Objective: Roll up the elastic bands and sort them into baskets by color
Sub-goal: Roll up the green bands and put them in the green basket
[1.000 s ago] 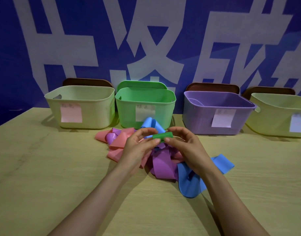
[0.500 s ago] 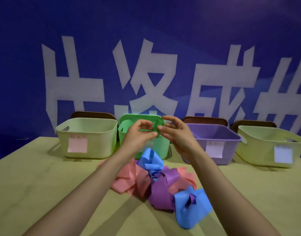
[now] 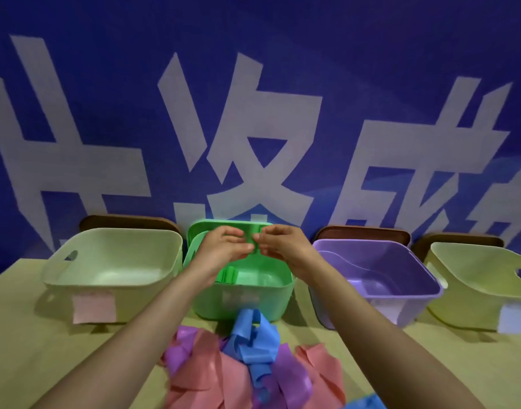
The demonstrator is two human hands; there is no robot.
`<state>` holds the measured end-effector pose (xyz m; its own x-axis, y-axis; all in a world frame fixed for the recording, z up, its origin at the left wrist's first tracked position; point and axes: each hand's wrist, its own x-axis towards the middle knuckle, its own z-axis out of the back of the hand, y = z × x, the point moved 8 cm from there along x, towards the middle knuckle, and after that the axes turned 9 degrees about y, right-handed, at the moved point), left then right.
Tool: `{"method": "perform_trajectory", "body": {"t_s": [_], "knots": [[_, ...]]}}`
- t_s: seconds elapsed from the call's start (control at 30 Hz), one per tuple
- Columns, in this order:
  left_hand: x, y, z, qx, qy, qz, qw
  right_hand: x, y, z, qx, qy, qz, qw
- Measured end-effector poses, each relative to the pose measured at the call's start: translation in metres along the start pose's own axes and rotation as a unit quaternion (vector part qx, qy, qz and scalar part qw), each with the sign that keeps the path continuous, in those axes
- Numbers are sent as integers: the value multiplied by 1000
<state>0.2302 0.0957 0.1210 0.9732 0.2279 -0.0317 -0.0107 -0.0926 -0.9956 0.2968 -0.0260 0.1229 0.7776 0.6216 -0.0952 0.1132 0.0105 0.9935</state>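
Note:
A rolled green elastic band [image 3: 255, 244] is pinched between the fingertips of my left hand [image 3: 223, 248] and my right hand [image 3: 281, 246], held above the open green basket [image 3: 244, 302]. Another green roll [image 3: 227, 275] lies on that basket's floor. On the table in front of the basket lies a tangled pile of loose bands: blue [image 3: 253, 343], pink [image 3: 206, 370] and purple [image 3: 291, 376].
Four baskets stand in a row against a blue banner wall: a pale green one [image 3: 114, 261] at left, the green one, a purple one [image 3: 374, 276], and a yellow-green one [image 3: 480, 278] at right. Each carries a paper label. Lids lean behind them. The table [image 3: 32, 349] is light wood.
Both hands have carried the green roll forward from above the band pile to over the green basket. The view has moved closer to the baskets and now looks down into them.

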Motion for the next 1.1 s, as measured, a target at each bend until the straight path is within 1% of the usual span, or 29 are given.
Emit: {"method": "perform_trajectory", "body": {"t_s": [0.13, 0.33, 0.43, 0.5, 0.6, 0.67, 0.73, 0.9, 1.0, 1.1], "knots": [[8, 2, 9, 6, -13, 56, 998, 13, -4, -2, 6, -12, -58, 998], [23, 30, 23, 14, -40, 124, 991, 30, -28, -7, 34, -23, -121, 992], [36, 44, 26, 33, -19, 157, 987, 43, -41, 0, 37, -46, -150, 987], [49, 53, 32, 87, 5, 184, 979, 54, -54, 8, 26, -60, -184, 981], [67, 66, 45, 204, 20, 214, 955, 72, -84, 16, -43, -49, -258, 964], [76, 77, 47, 285, 37, 233, 929, 81, -108, 18, -93, -41, -310, 945], [81, 88, 45, 339, 59, 253, 904, 89, -128, 19, -125, -49, -346, 929], [93, 106, 49, 397, 87, 289, 867, 106, -142, 18, -216, -47, -387, 895], [97, 113, 51, 410, 94, 298, 857, 110, -149, 14, -245, -34, -400, 883], [100, 117, 52, 411, 101, 299, 855, 112, -158, 11, -277, -30, -409, 869]]}}
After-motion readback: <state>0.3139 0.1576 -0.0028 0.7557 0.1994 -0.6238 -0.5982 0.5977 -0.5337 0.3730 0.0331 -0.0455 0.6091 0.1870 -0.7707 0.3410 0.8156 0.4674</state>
